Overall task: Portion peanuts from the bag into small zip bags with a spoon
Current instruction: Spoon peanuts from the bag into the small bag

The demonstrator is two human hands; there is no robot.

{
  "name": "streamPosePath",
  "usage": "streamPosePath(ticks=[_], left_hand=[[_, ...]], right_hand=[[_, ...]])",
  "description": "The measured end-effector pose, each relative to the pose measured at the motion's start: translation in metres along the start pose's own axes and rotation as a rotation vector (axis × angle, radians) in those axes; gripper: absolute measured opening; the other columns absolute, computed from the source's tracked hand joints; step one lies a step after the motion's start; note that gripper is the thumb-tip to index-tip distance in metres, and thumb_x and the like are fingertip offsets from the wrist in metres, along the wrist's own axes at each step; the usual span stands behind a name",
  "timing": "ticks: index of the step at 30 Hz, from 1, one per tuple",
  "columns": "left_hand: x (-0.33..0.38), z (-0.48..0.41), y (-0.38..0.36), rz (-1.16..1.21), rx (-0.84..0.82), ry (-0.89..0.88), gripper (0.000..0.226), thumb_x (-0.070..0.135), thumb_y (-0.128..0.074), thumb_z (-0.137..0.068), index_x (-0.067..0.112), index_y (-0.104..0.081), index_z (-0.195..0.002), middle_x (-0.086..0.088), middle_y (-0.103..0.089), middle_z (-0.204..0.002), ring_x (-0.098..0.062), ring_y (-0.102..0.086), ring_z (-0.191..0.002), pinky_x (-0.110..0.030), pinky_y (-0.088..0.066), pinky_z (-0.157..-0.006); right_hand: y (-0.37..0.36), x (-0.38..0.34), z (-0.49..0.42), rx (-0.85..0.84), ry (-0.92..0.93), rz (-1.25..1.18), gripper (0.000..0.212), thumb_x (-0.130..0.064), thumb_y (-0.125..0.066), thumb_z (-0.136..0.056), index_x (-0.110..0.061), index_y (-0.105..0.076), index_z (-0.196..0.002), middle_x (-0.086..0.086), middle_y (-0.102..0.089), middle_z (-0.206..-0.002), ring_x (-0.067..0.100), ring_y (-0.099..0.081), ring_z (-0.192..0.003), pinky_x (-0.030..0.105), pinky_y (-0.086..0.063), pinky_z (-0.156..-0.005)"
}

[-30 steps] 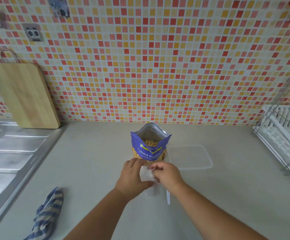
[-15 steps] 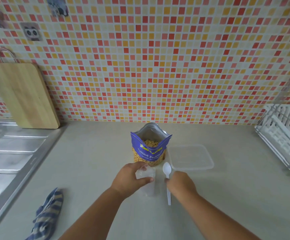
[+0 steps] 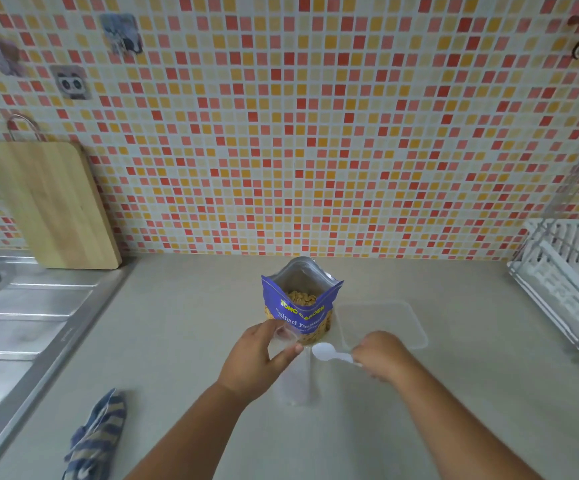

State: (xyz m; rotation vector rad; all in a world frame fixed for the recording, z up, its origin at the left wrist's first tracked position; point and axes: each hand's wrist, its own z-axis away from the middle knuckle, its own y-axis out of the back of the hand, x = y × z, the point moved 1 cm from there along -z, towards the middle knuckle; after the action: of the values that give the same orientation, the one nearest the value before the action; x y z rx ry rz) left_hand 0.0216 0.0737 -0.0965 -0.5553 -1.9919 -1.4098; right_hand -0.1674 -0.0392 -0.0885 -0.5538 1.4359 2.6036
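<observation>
A blue peanut bag [image 3: 300, 306] stands open in the middle of the counter, with peanuts showing inside. Just in front of it my left hand [image 3: 256, 362] holds a small clear zip bag [image 3: 286, 341] by its mouth, between thumb and fingers. More clear zip bags [image 3: 298, 382] lie flat on the counter below it. My right hand [image 3: 381, 355] grips the handle of a white plastic spoon [image 3: 329, 353], whose bowl points left toward the zip bag and looks empty.
A clear plastic lid [image 3: 385, 320] lies right of the peanut bag. A white dish rack [image 3: 568, 278] stands at the right edge. A steel sink drainboard [image 3: 21, 334] and a wooden cutting board [image 3: 49, 206] are on the left. A striped cloth [image 3: 97, 434] lies front left.
My right hand let go of the zip bag, took the spoon off the counter and lifted it, bowl turned left. My left hand kept the zip bag and raised it slightly.
</observation>
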Motion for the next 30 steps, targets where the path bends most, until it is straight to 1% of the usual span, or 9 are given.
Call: streamPosePath(ticks=[2, 5, 7, 9, 13, 16, 20, 25, 30], left_hand=[[0.003, -0.006, 0.007, 0.006, 0.059, -0.015, 0.060, 0.067, -0.046, -0.072, 0.023, -0.060, -0.111, 0.031, -0.055, -0.090, 0.005, -0.051, -0.092, -0.002, -0.034, -0.081], [0.009, -0.017, 0.020, 0.020, 0.156, -0.008, 0.051, 0.063, -0.053, -0.074, 0.027, -0.059, -0.109, 0.026, -0.059, -0.095, -0.001, -0.055, -0.098, -0.014, -0.037, -0.086], [0.015, -0.024, 0.029, 0.015, 0.195, -0.028, 0.044, 0.059, -0.054, -0.076, 0.028, -0.059, -0.107, 0.027, -0.055, -0.094, -0.003, -0.055, -0.097, -0.019, -0.040, -0.087], [0.020, -0.033, 0.036, -0.018, 0.194, -0.084, 0.047, 0.062, -0.048, -0.077, 0.027, -0.059, -0.106, 0.022, -0.054, -0.100, -0.003, -0.053, -0.098, -0.020, -0.040, -0.088], [0.026, -0.047, 0.044, -0.127, 0.042, -0.126, 0.058, 0.062, -0.045, -0.081, 0.020, -0.055, -0.120, 0.010, -0.054, -0.123, -0.010, -0.050, -0.114, -0.017, -0.032, -0.092], [0.022, -0.054, 0.044, -0.201, -0.074, -0.046, 0.048, 0.053, -0.049, -0.089, 0.022, -0.051, -0.126, 0.005, -0.055, -0.128, -0.013, -0.049, -0.115, -0.019, -0.035, -0.092], [0.022, -0.057, 0.046, -0.129, -0.084, 0.009, 0.038, 0.046, -0.050, -0.091, 0.021, -0.055, -0.119, 0.002, -0.058, -0.120, -0.007, -0.049, -0.102, -0.019, -0.038, -0.086], [0.025, -0.062, 0.049, -0.083, -0.095, 0.024, 0.036, 0.044, -0.048, -0.093, 0.020, -0.056, -0.118, 0.003, -0.060, -0.115, -0.007, -0.051, -0.099, -0.017, -0.038, -0.080], [0.022, -0.068, 0.048, -0.008, -0.093, 0.066, 0.033, 0.044, -0.048, -0.093, 0.022, -0.058, -0.115, 0.008, -0.061, -0.106, -0.005, -0.055, -0.093, -0.007, -0.038, -0.071]], right_hand=[[0.044, -0.002, 0.011, 0.115, 0.029, 0.123, 0.021, -0.020, -0.048, -0.082, -0.013, -0.053, -0.062, 0.003, -0.052, -0.064, 0.024, -0.054, -0.064, 0.022, -0.037, -0.051], [0.104, -0.008, 0.041, 0.396, 0.085, 0.197, 0.017, -0.019, -0.044, -0.087, -0.022, -0.061, -0.086, 0.003, -0.062, -0.086, 0.026, -0.060, -0.082, 0.027, -0.044, -0.068], [0.125, -0.023, 0.055, 0.573, 0.199, 0.123, 0.017, -0.020, -0.044, -0.091, -0.029, -0.059, -0.089, 0.000, -0.062, -0.087, 0.024, -0.057, -0.079, 0.028, -0.042, -0.065], [0.125, -0.048, 0.059, 0.620, 0.328, 0.069, 0.020, -0.017, -0.046, -0.093, -0.030, -0.061, -0.095, 0.002, -0.062, -0.087, 0.024, -0.055, -0.078, 0.027, -0.040, -0.060], [0.094, -0.101, 0.045, 0.471, 0.470, 0.424, 0.032, -0.008, -0.052, -0.087, -0.018, -0.062, -0.115, 0.009, -0.063, -0.107, 0.028, -0.056, -0.104, 0.032, -0.045, -0.077], [0.074, -0.130, 0.029, 0.246, 0.342, 0.622, 0.040, -0.014, -0.058, -0.087, -0.010, -0.055, -0.126, 0.011, -0.056, -0.124, 0.028, -0.052, -0.117, 0.033, -0.046, -0.091], [0.065, -0.147, 0.015, 0.013, 0.146, 0.520, 0.051, -0.024, -0.063, -0.086, -0.006, -0.048, -0.131, 0.011, -0.054, -0.130, 0.029, -0.055, -0.118, 0.035, -0.047, -0.092], [0.063, -0.142, 0.004, 0.051, 0.052, 0.418, 0.048, -0.020, -0.062, -0.087, -0.009, -0.049, -0.132, 0.008, -0.057, -0.128, 0.026, -0.057, -0.114, 0.031, -0.047, -0.091], [0.045, -0.137, -0.012, 0.050, 0.086, 0.464, 0.040, -0.033, -0.049, -0.093, -0.014, -0.053, -0.128, 0.002, -0.059, -0.127, 0.021, -0.058, -0.115, 0.024, -0.045, -0.085]])
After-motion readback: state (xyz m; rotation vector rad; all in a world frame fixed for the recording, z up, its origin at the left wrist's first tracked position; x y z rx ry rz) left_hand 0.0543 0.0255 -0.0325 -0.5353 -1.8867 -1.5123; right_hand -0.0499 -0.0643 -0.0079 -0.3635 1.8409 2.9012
